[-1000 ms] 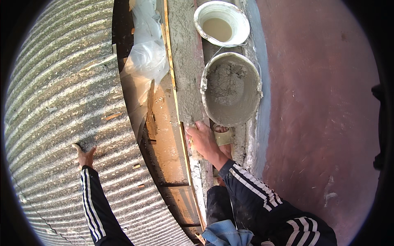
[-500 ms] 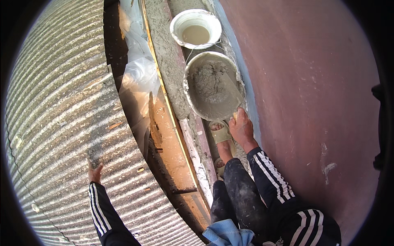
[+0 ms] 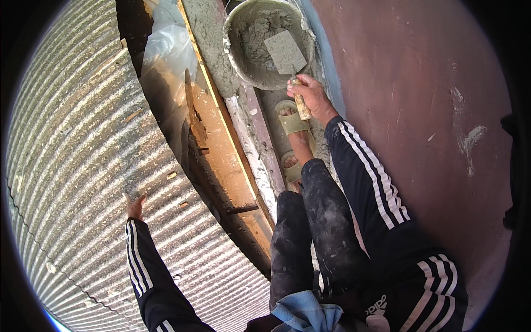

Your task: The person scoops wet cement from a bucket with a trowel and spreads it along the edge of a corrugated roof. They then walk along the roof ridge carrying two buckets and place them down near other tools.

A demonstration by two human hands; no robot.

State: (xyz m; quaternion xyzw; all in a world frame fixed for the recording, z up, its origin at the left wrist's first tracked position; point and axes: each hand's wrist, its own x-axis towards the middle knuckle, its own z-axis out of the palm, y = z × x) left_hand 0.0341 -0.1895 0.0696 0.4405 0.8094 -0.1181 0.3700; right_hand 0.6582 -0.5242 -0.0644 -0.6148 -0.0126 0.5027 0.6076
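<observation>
My right hand (image 3: 314, 98) is closed round the wooden handle of a trowel (image 3: 285, 52). The trowel's flat grey blade lies face up over a bucket (image 3: 231, 58) of wet grey mortar (image 3: 257, 41); a thin smear covers the blade. To the left, my left hand (image 3: 134, 206) reaches onto a corrugated roof sheet (image 3: 88, 155), fingers apart with nothing in them. Whether its palm presses on the sheet is hard to tell.
A reddish-brown wall (image 3: 409, 110) rises close on the right. My sandalled feet (image 3: 290, 124) stand in a narrow channel below the bucket. Left of it run a timber edge (image 3: 221, 105), plastic sheeting (image 3: 166, 47) and a gap by the roof sheet's edge.
The trowel has turned, its blade now face up and its handle toward me. The view has shifted, so the mortar bucket sits higher and the white bucket is out of sight.
</observation>
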